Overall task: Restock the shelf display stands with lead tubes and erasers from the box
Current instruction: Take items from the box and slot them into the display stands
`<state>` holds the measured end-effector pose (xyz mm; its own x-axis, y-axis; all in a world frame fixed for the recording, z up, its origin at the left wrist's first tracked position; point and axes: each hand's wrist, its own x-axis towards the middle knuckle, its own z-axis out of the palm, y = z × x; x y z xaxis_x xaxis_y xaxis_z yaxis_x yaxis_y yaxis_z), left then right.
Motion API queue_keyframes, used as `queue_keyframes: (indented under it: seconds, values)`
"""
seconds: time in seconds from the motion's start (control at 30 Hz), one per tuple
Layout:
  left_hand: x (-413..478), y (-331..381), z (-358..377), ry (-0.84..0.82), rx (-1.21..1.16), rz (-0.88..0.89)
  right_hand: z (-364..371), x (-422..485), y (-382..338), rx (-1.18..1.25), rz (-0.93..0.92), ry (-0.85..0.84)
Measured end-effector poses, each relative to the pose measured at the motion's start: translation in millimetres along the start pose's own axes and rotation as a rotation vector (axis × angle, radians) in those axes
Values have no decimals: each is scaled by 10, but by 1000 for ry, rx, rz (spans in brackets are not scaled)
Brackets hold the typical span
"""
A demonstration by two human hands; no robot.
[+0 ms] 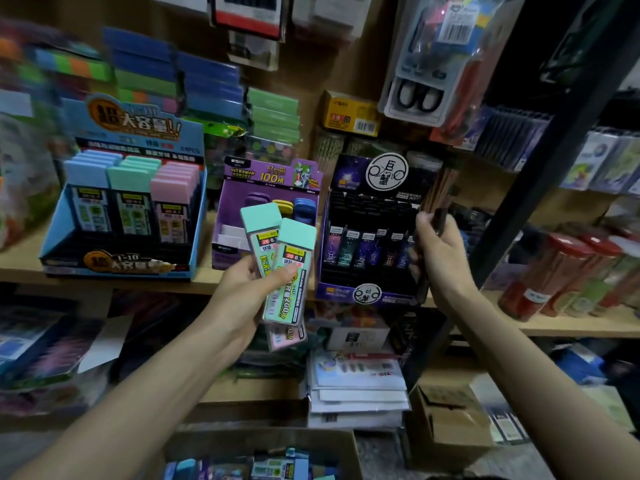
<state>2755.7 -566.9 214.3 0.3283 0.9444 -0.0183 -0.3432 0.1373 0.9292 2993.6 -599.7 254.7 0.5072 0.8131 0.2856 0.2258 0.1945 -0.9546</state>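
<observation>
Scissors pack (pixel 420 95): hangs upper right, black handles pointing down.
Yellow carton (pixel 349 114): just left of the scissors pack.
Green pads (pixel 273 116): stacked left of the yellow carton.
Red-lidded jars (pixel 550 271): far right, side by side.
Paper stack (pixel 360 389): low, centre.

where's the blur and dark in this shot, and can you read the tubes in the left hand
Head view: left edge smeared with blur, top right corner nearly black; mint-capped lead tubes in the left hand sharp, "2B 0.7" readable; dark item gripped by the right hand lost in shadow; wide lens slants the shelf post.
</observation>
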Motion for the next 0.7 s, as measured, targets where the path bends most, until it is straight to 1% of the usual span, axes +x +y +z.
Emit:
queue_keyframes:
  seconds: [0.17, 0.3, 0.33, 0.43, 0.47, 0.6, 0.7]
  values:
    - [19, -61, 79, -16, 3, -11, -56, 135, -97, 141, 45, 37]
    - [8, -87, 81, -3, 9, -29, -2, 139, -88, 35, -27, -8]
    - [5, -91, 76, 0, 7, -32, 4, 144, -89, -14, -70, 11]
    - [-1, -98, 60, 7, 12, -34, -38, 200, -101, -260, -238, 78]
    - [-4, -97, 58, 7, 16, -32, -58, 224, -103, -290, -265, 91]
    - [-17, -92, 46, 11, 12, -35, -93, 283, -45, -307, -282, 119]
    - [-21, -90, 30, 19, 1, -43, -31, 281, 48, -210, -233, 29]
